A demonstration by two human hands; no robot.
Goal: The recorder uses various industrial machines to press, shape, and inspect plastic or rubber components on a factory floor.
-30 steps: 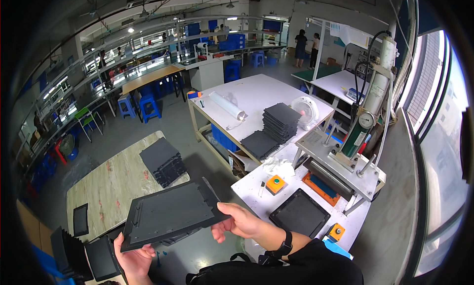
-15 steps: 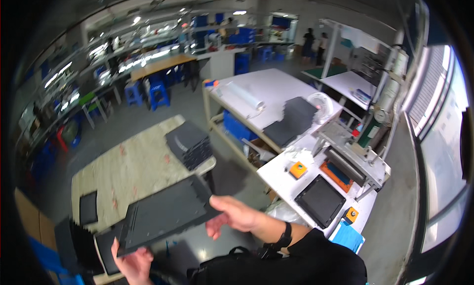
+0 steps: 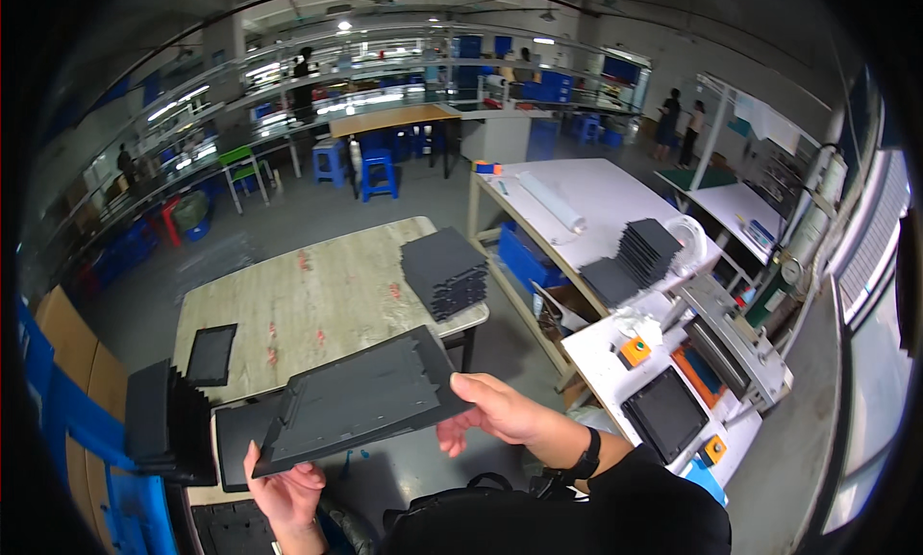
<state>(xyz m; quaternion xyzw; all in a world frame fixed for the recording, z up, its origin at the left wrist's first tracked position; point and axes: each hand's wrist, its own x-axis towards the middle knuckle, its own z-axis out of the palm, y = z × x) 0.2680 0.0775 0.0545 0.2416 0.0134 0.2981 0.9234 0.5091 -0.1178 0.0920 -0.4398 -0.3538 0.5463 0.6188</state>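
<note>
I hold a flat black moulded tray level in front of me, over the near edge of a wooden table. My left hand grips its near left corner from below. My right hand holds its right edge, thumb on top. Under the tray, another black tray lies on the table, partly hidden. A stack of upright black trays stands at the table's left edge.
A pile of black trays sits on the wooden table's far right corner, and a single small tray on its left. To the right stand white benches with tray stacks, a press machine and a black tray. People stand far off.
My view has swung left toward the wooden table. The tray has come lower and nearer the table with both hands still on it.
</note>
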